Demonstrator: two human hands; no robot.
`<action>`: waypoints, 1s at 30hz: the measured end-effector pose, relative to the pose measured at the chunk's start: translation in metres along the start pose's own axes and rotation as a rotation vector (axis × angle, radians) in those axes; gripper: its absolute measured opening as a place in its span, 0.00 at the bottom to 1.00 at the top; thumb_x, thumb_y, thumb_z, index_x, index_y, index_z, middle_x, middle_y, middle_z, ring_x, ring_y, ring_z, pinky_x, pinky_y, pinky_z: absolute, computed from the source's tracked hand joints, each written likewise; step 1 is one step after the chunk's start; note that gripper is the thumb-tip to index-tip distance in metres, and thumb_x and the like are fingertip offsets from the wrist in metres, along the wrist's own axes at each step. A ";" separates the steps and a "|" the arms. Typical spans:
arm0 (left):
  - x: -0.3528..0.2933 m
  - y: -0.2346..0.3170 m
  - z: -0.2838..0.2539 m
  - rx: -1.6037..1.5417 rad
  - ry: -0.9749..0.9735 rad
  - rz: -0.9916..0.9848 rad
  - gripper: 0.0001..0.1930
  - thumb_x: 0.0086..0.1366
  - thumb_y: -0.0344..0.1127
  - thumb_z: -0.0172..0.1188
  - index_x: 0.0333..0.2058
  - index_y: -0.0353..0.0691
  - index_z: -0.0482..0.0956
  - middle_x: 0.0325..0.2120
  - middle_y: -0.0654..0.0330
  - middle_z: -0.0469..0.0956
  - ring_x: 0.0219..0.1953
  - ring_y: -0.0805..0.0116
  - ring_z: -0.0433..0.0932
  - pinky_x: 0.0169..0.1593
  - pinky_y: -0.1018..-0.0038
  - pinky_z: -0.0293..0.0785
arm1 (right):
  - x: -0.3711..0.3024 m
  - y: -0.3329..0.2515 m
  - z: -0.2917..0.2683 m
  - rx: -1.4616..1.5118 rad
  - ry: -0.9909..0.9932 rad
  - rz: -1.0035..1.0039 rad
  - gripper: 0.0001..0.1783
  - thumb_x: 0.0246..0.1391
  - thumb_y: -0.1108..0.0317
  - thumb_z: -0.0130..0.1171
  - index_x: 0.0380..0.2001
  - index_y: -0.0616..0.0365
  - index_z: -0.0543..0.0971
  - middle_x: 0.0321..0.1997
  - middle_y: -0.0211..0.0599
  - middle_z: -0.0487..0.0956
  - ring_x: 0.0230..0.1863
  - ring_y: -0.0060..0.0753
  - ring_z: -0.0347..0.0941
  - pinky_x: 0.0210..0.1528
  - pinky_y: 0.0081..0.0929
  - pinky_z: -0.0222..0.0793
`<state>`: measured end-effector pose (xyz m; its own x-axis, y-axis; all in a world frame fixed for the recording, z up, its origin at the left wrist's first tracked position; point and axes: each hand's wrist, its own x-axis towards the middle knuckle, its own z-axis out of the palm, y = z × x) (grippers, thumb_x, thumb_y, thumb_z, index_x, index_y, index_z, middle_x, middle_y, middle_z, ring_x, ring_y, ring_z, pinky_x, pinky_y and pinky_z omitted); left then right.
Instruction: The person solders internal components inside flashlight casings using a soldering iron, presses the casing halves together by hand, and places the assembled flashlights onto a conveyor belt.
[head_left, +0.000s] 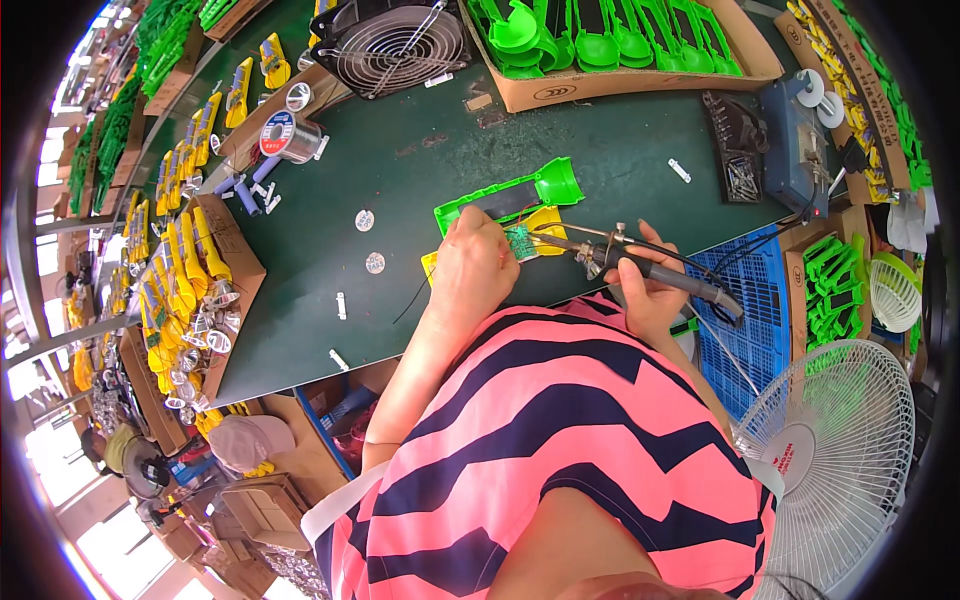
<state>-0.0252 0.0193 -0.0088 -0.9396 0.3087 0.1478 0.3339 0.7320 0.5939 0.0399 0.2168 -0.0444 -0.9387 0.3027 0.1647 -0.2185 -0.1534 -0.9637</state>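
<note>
My right hand [648,285] is wrapped round a soldering iron [672,278] with a thin feed tube clamped along it. The iron's tip points left and meets or nearly meets the edge of a small green circuit board [520,241]. That board lies over a yellow plastic casing [548,224]. My left hand [474,262] is pinched closed at the board's left side, over the casing; what its fingertips hold is hidden. Just beyond lies a green plastic casing [558,182] with a cup-shaped end. A dark wire trails from beneath my left hand.
A cardboard box [600,92] of green casings and a black fan [392,45] stand at the back. Left are a solder spool [290,138] and a box of yellow lamps [235,262]. A blue soldering station [795,145] stands right, above a blue crate [745,320] and white fan [830,460].
</note>
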 end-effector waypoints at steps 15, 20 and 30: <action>-0.025 0.011 -0.030 0.115 -0.018 -0.016 0.10 0.45 0.33 0.63 0.18 0.38 0.70 0.19 0.57 0.70 0.25 0.60 0.72 0.27 0.69 0.68 | 0.003 -0.001 -0.003 -0.251 -0.079 -0.242 0.10 0.41 0.77 0.58 0.31 0.64 0.73 0.15 0.31 0.77 0.28 0.19 0.71 0.61 0.42 0.44; -0.041 0.009 -0.059 0.714 -0.171 -0.131 0.06 0.51 0.33 0.59 0.19 0.41 0.74 0.19 0.59 0.74 0.22 0.66 0.74 0.23 0.73 0.70 | 0.005 -0.003 -0.004 -0.285 -0.087 -0.226 0.09 0.40 0.77 0.59 0.29 0.64 0.75 0.15 0.29 0.77 0.25 0.19 0.69 0.60 0.43 0.47; -0.031 0.005 -0.007 0.209 0.206 0.289 0.11 0.42 0.26 0.58 0.30 0.39 0.78 0.27 0.60 0.74 0.27 0.65 0.74 0.29 0.72 0.70 | 0.007 -0.004 -0.005 -0.288 -0.120 -0.168 0.08 0.41 0.75 0.59 0.29 0.62 0.75 0.16 0.29 0.77 0.25 0.19 0.71 0.60 0.42 0.47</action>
<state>0.0052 0.0092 -0.0052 -0.7930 0.4073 0.4531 0.5746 0.7472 0.3340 0.0355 0.2241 -0.0409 -0.9243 0.1861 0.3333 -0.3048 0.1659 -0.9378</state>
